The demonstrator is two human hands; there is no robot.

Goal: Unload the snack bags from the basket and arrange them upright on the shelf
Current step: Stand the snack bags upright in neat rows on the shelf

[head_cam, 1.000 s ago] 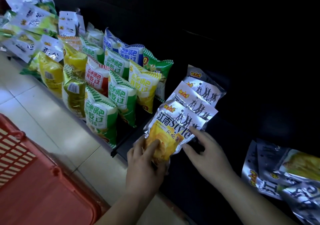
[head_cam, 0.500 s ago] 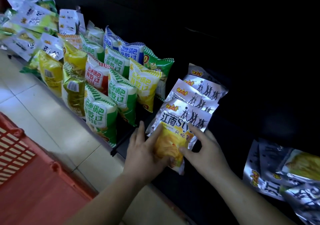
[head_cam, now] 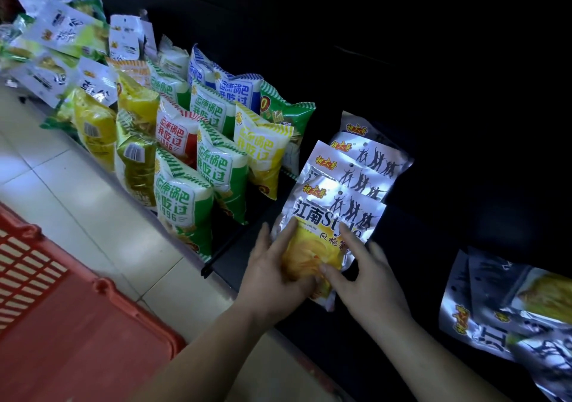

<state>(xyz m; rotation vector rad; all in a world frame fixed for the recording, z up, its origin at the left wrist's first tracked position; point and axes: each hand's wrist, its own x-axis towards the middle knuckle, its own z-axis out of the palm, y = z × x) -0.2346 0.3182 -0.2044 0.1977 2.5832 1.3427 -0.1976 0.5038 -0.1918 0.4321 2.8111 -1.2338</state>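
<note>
Several silver foil snack bags [head_cam: 362, 166] stand in file on the black shelf [head_cam: 235, 256]. At their front I hold one more, the front silver bag with yellow crisps [head_cam: 328, 231]: my left hand [head_cam: 275, 273] grips its lower corner, and my right hand [head_cam: 368, 281] rests spread fingers on its right side. I judge this mid-task. Loose silver bags [head_cam: 501, 315] lie flat further right (they want standing, I'd guess), and the red plastic basket [head_cam: 77, 324] hides most of its inside.

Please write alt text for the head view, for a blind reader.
A left hand grips a silver snack bag, touched by the right hand, in front of matching bags on a dark shelf. Colourful bags stand beside it; a red basket is lower left.
</note>
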